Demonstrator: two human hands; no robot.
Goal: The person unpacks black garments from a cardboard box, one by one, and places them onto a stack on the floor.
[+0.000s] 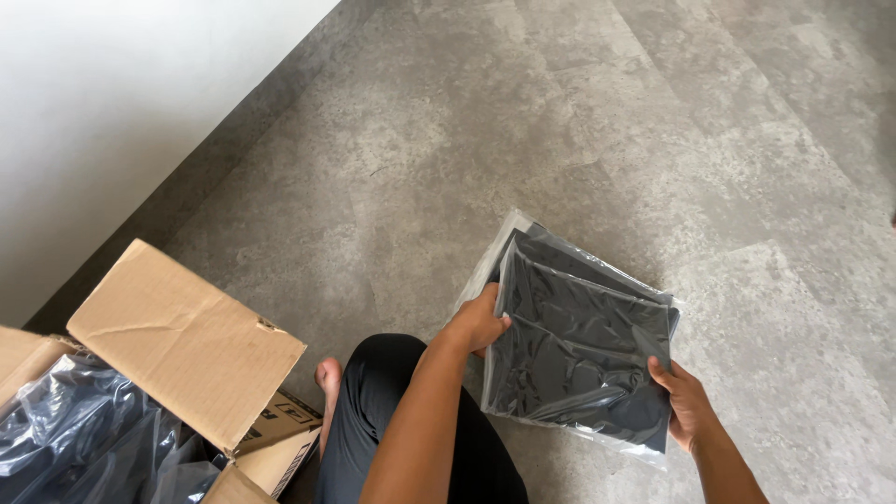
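Observation:
I hold a stack of clear plastic bags with folded dark grey garments (pixel 579 345) in front of me above the floor. My left hand (pixel 476 322) grips the stack's left edge. Its lower right corner sits in my right hand (pixel 686 401), thumb on top. The bags are tilted, with a second bag showing behind the front one.
An open cardboard box (pixel 187 341) stands at the lower left, flap raised, filled with more bagged dark garments (pixel 84 429). My leg in black trousers (pixel 383 411) and a bare foot (pixel 329 378) are beside it. The grey stone-pattern floor (pixel 560 140) meets a white wall (pixel 112 103) at the left.

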